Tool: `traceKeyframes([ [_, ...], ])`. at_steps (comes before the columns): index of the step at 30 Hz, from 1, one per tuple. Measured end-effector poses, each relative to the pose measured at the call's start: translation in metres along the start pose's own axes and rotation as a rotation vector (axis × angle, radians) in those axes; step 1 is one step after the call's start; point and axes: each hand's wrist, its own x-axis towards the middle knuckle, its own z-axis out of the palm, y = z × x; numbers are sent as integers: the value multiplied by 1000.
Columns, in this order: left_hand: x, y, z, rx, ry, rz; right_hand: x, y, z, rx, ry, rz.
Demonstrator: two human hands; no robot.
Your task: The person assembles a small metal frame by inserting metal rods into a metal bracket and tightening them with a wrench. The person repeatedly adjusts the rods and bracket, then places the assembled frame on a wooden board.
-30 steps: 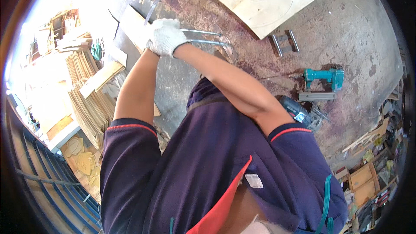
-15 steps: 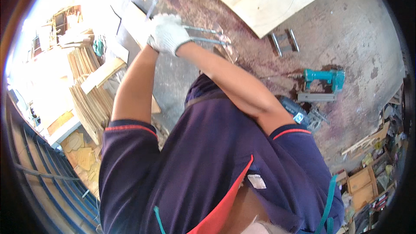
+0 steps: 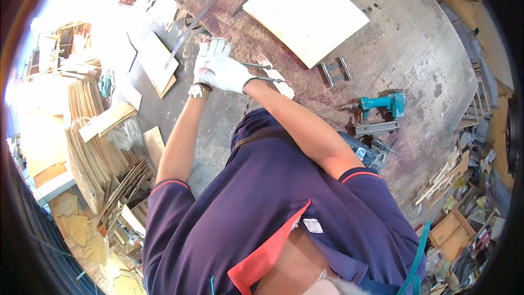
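Both my hands wear white knit gloves and meet in front of me, above a grey work surface. My left hand (image 3: 201,71), with a wristwatch (image 3: 200,90) at its wrist, has its fingers stretched upward. Laid across it, my right hand (image 3: 226,74) wraps the left glove, hiding part of that palm. Two thin metal rods (image 3: 265,80) show just beyond my right hand; neither hand visibly holds them. A pale square board (image 3: 305,15) lies farther ahead, and a long metal strip (image 3: 204,12) runs past my fingers.
At right lie a teal power nailer (image 3: 382,106), a blue power tool (image 3: 364,152) and a small metal frame (image 3: 335,71). Stacked thin wood sheets (image 3: 90,131) stand at left, beside a leaning board (image 3: 155,61). Scrap and a wooden drawer (image 3: 452,234) fill the lower right.
My hands have moved slightly down and right, still together. The left fingers now show stretched out and the watch has come into sight. The view has shifted, moving the board and tools left.
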Motion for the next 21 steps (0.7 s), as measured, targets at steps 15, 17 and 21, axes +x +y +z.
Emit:
traceKeyframes([
  [15,-101,45,8,-1514,591,-340,-25,64,-93,1379,1376,932],
  [17,-77,38,11,-1636,693,-383,-26,69,-87,1469,1413,950],
  [21,-3,12,42,-1763,972,-466,-19,82,-74,1568,1454,929],
])
